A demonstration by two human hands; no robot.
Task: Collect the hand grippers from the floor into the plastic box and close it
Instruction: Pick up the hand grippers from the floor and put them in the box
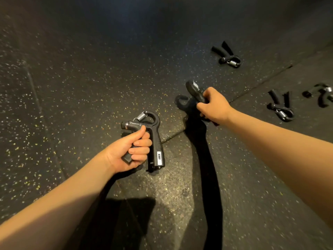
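Head view: left hand is wrapped round one handle of the counter gripper, low over the floor. Right of it and a bit beyond, right hand clenches the second gripper. Well right of the counter gripper, the third gripper, fourth gripper and fifth gripper lie on the floor. Plastic box is out of shot. My read: two in hand, three left to collect, lid not yet closed.

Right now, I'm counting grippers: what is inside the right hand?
One black gripper; its spring end shows above the right hand, handles hidden by it.
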